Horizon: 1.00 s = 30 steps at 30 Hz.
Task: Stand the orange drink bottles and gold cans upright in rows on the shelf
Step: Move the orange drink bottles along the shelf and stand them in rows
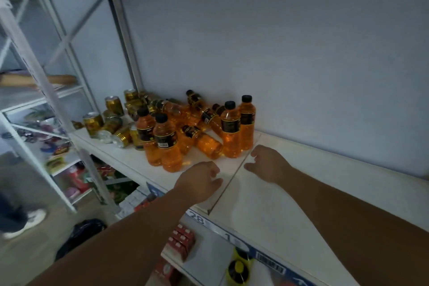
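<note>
glossy plastic bottles (230, 129), shiny metal cans (93, 124)

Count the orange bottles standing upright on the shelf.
4: left front bottle, the bottle beside it, right front bottle, and the bottle behind that. Others lie tipped; more may be hidden among them.

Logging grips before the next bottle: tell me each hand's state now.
Left hand: open, fingers loosely curled, holding nothing.
Right hand: open, holding nothing.
</note>
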Available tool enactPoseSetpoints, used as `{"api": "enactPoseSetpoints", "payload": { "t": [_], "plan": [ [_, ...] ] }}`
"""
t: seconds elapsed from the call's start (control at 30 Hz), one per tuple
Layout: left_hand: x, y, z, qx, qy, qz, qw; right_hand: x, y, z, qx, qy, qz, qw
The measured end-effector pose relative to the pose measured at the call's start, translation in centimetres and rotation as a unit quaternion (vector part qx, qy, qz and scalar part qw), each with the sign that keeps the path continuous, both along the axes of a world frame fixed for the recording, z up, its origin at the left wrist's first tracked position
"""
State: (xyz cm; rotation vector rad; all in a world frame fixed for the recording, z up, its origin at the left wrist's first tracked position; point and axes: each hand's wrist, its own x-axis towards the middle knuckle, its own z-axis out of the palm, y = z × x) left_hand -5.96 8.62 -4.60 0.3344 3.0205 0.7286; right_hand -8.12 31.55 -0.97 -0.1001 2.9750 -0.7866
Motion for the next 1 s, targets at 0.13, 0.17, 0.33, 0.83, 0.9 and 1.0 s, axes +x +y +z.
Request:
{"api": "enactPoseSetpoints", "payload": {
  "t": [0.13, 0.17, 0.33, 0.83, 0.9, 1.0],
  "plan": [
    [-1.3, -2.2, -0.1, 0.032, 0.008, -0.002, 0.999, -1.2, -1.4, 0.4, -0.02, 0.015, -0.023, 0.999],
    [-1.7, -2.2, -0.1, 0.038, 0.011, -0.004, 0.999, -1.6, -1.4, 0.6, -0.021, 0.02, -0.03, 0.999],
    [-3.9, -0.7, 0.2, 0.057, 0.054, -0.003, 0.997, -3.9, -1.1, 0.8, -0.042, 0.027, -0.083, 0.995],
    [-11.2, 4.4, 1.4, 0.118, 0.062, 0.074, 0.988, -10.2, -0.3, 4.3, -0.199, 0.054, -0.121, 0.971],
    [-11.7, 4.4, 1.2, 0.111, 0.059, 0.064, 0.99, -10.8, -0.7, 4.7, -0.203, 0.043, -0.103, 0.973],
    [-12.3, 4.0, 1.0, 0.097, 0.064, 0.053, 0.992, -11.3, -1.5, 5.0, -0.201, 0.049, -0.075, 0.976]
  ]
}}
